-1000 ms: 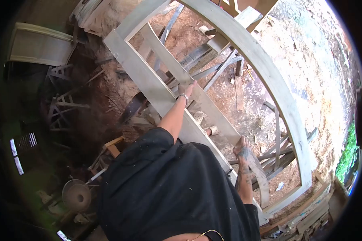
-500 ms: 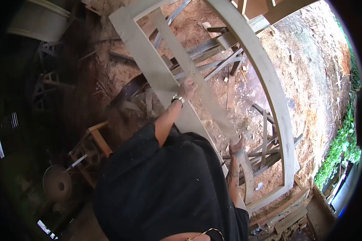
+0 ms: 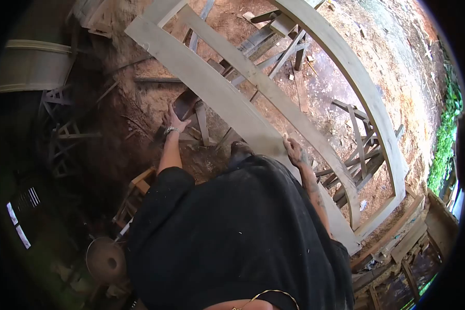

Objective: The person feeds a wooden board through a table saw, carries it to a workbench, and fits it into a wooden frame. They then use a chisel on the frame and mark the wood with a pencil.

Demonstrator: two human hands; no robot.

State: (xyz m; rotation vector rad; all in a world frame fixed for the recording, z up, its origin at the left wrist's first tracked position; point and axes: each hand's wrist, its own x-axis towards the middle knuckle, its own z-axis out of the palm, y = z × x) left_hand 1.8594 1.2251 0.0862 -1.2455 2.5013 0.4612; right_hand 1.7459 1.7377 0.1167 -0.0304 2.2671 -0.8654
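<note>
A large pale wooden frame (image 3: 253, 121) with a curved outer rail (image 3: 367, 93) lies across the trestles. Inside it, a narrower slat (image 3: 289, 108) runs lengthwise and curves at its lower end. My right hand (image 3: 294, 152) has its fingers closed on the edge of the frame's wide straight board. Left of the frame, my left hand (image 3: 176, 121) reaches down with thumb and fingers apart, right beside a dark curved piece (image 3: 185, 103). Whether it touches that piece is hard to tell.
Wooden trestles (image 3: 359, 139) stand under and behind the frame, on ground strewn with sawdust. Scrap boards (image 3: 411, 240) lie at the lower right. A round metal disc (image 3: 106, 260) and a small wooden stand (image 3: 142, 181) are at the lower left. Green plants (image 3: 447, 139) line the right.
My left hand has left the slat and moved left to the dark piece. My right hand has shifted from the slat to the wide board. The view has turned, and the frame appears at a different angle.
</note>
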